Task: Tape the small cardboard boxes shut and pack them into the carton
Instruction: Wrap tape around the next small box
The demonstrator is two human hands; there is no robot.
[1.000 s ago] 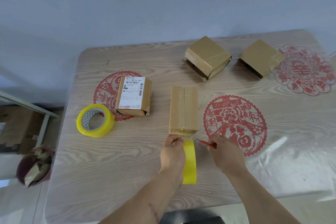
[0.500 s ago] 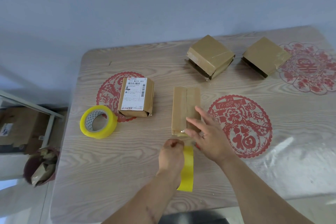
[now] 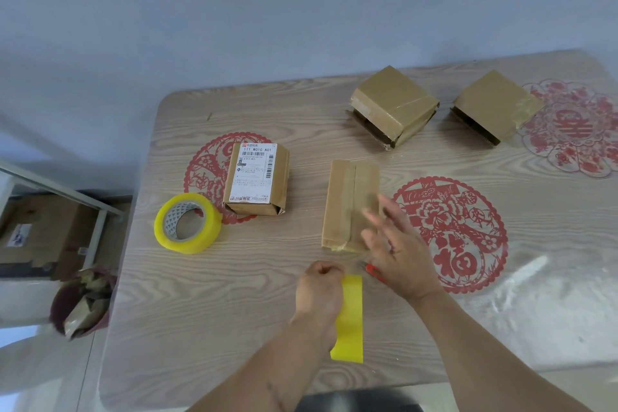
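A narrow brown box (image 3: pixel 346 201) lies in the middle of the table, with tape along its top. My left hand (image 3: pixel 319 283) is curled into a fist just in front of its near end and grips a yellow strip of tape (image 3: pixel 349 321) that trails back toward me. My right hand (image 3: pixel 396 242) has its fingers spread, blurred, over the box's near right corner. A red cutter (image 3: pixel 374 272) shows on the table at the edge of that hand. A yellow tape roll (image 3: pixel 187 222) sits to the left.
A labelled box (image 3: pixel 255 177) stands left of centre, and two taped boxes (image 3: pixel 394 104) (image 3: pixel 495 105) sit at the back. Red paper-cut decals lie under clear film on the table (image 3: pixel 234 328). On the floor at left are a cardboard carton (image 3: pixel 36 231) and a bin of scraps (image 3: pixel 83 304).
My right hand no longer grips the red cutter; it moved up onto the narrow box with fingers spread. My left hand kept its grip on the tape strip.
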